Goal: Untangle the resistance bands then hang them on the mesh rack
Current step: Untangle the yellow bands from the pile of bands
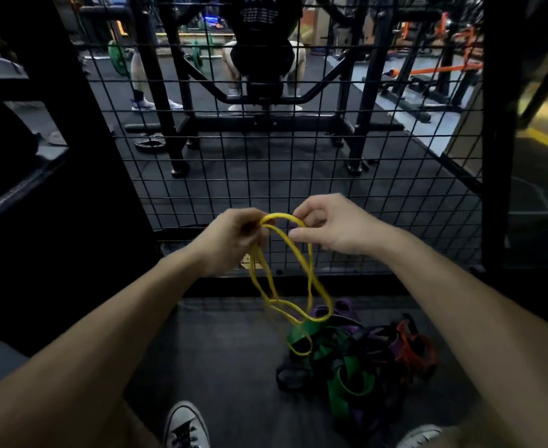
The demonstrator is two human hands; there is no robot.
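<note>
Yellow band up, the rest still knotted on the floor.

My left hand [233, 240] and right hand [326, 226] pinch the thin yellow band [293, 257] at its top before the mesh rack [298, 176]; light, limp, stretchy, looping into the floor pile [356, 357].

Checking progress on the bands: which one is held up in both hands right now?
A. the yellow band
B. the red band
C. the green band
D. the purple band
A: the left hand and right hand both pinch the thin yellow band, whose loops hang down toward the pile of bands on the floor.
</note>
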